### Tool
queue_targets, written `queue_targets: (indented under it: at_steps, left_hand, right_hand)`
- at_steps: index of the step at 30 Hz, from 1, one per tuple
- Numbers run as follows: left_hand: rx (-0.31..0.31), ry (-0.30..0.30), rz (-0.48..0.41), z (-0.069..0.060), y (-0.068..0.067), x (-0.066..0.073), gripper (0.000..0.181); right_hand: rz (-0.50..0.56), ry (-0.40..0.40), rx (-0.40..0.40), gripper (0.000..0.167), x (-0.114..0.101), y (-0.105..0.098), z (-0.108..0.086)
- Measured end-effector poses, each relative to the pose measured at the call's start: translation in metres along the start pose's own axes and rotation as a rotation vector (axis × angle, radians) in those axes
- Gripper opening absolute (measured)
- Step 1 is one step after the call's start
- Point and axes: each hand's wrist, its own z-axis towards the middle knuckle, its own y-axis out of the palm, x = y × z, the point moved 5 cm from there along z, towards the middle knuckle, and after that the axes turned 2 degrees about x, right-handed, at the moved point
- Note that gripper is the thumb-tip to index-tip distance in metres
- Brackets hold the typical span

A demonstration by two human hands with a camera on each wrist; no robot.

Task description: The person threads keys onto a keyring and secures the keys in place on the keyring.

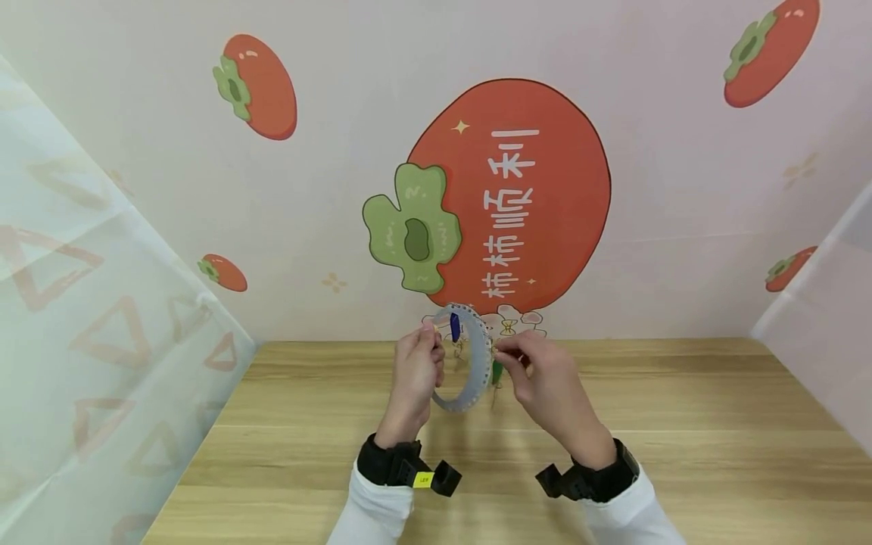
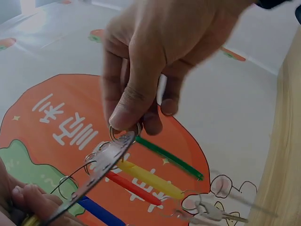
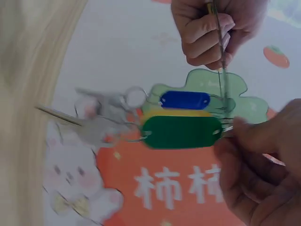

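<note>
A translucent flat ring with small holes along its rim is held up above the table. My left hand grips its left side; in the right wrist view that hand has its fingers curled round the edge. My right hand pinches a metal split ring at the opposite rim. From it hangs a green key tag. Blue, red and yellow key tags hang from other split rings on the ring. Keys dangle from the tags, partly blurred.
A wood-grain table lies below both hands. Behind it stands a pale backdrop printed with a large orange persimmon. White sheets flank the table on both sides.
</note>
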Motion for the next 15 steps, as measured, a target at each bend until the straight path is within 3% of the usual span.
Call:
queue_targets:
  at_steps: [6, 15]
  left_hand:
    - [-0.005, -0.024, -0.042, 0.000, 0.000, 0.002, 0.036]
    - [-0.020, 0.004, -0.051, -0.002, -0.001, 0.003, 0.036]
  right_hand:
    - [0.349, 0.282, -0.023, 0.004, 0.022, 0.006, -0.003]
    - [0.548, 0.491, -0.163, 0.010, 0.031, 0.014, -0.005]
